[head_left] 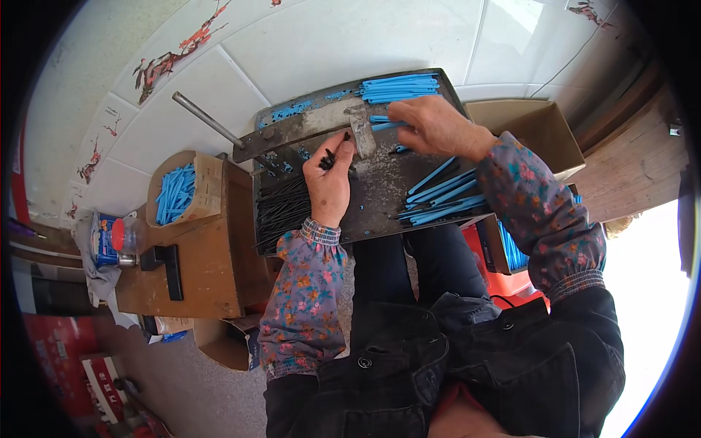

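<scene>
My left hand [328, 182] is closed around a few short black pieces [326, 160], their dark ends poking out between the fingers. It rests by a flat metal plate [361, 137] on a worn metal work tray [376, 212]. A heap of thin black rods [283, 210] lies beneath and left of that wrist. To the right, my right hand [438, 125] has its fingers curled over a small bunch of blue strips [382, 123]; the fingertips are partly hidden. Loose blue strips with dark ends [442, 196] lie under my right forearm.
A long metal bar [292, 131] with a rod handle [208, 119] crosses the tray. More blue strips [398, 89] and blue scraps [292, 111] lie behind it. Cardboard boxes stand left [208, 186] and right [548, 135]. A wooden cabinet [197, 255] is at left; a tiled wall rises behind.
</scene>
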The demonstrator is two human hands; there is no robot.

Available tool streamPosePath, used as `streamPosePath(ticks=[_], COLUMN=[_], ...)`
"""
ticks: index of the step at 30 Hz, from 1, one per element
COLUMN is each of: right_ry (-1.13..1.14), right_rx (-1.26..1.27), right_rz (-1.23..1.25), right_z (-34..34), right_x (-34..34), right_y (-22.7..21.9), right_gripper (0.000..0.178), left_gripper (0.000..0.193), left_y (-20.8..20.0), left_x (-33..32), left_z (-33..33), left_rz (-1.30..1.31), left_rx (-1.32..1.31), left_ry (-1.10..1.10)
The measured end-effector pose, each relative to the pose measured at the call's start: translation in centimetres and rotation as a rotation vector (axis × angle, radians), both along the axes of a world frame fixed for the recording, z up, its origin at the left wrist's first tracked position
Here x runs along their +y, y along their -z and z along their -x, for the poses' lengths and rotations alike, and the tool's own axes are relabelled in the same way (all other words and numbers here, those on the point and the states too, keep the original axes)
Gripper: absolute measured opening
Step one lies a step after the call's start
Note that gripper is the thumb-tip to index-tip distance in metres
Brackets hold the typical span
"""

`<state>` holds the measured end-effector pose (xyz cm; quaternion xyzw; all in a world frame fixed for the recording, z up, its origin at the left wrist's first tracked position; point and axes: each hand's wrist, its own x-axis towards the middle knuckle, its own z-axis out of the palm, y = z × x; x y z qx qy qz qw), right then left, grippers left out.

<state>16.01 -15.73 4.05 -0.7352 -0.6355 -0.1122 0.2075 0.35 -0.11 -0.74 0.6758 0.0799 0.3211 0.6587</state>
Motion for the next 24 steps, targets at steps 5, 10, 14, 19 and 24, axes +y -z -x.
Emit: streamPosePath(ticks=[5,10,14,19,24], right_ry=[-0.054,-0.158,-0.203,-0.023,-0.02], right_rx=[0.627,0.579,0.505,0.702,0.104], right_rz=[-0.108,-0.234,-0.224,0.281,-0.005], right_z=[2.9,2.3,1.4,-1.4,-3.9], right_x=[0.6,1.8,1.8,-0.7,0.7], right_y=[-0.5,-1.0,-0.4,-1.7,3.5], right_gripper=[0.01,0.01,0.011,0.011,0.012], left_gripper=[0.025,0.025,0.024,0.025,0.021], left_y=[0.1,0.2,-0.5,-1.2,0.1], left_x=[-0.1,-0.2,-0.5,0.6,0.2], left_z=[-0.7,-0.7,-0.5,0.4,-0.5], left_rz=[0.111,0.083,0.091,-0.001,-0.106], left_rx=[-0.028,-0.02,0.011,0.057,0.068], left_ry=[-0.034,-0.044,-0.048,-0.005,0.042])
